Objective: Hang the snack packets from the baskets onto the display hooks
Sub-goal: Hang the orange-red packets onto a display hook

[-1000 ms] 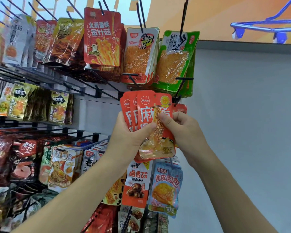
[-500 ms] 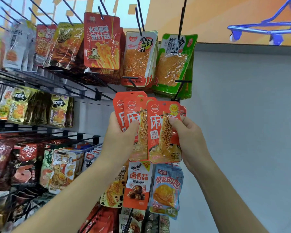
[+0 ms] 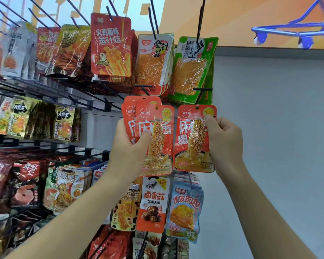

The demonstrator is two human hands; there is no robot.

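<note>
Fingers [image 3: 209, 120] of the right hand [image 3: 225, 144] pinch a single red packet [image 3: 192, 146] at its upper right edge, at three o'clock of the fan of matching packets [image 3: 158, 144] gripped in the left hand's [image 3: 128, 148] curled fingers; green packets [image 3: 192, 70] hang on a hook [image 3: 200, 17] at twelve o'clock.

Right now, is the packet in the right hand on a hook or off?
Off. The right hand pinches the red packet, its top edge below the hook.

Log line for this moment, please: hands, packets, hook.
left hand: grips red stack | right hand: pinches single packet, apart from stack | hook: tip above packet, packet not on it
</note>
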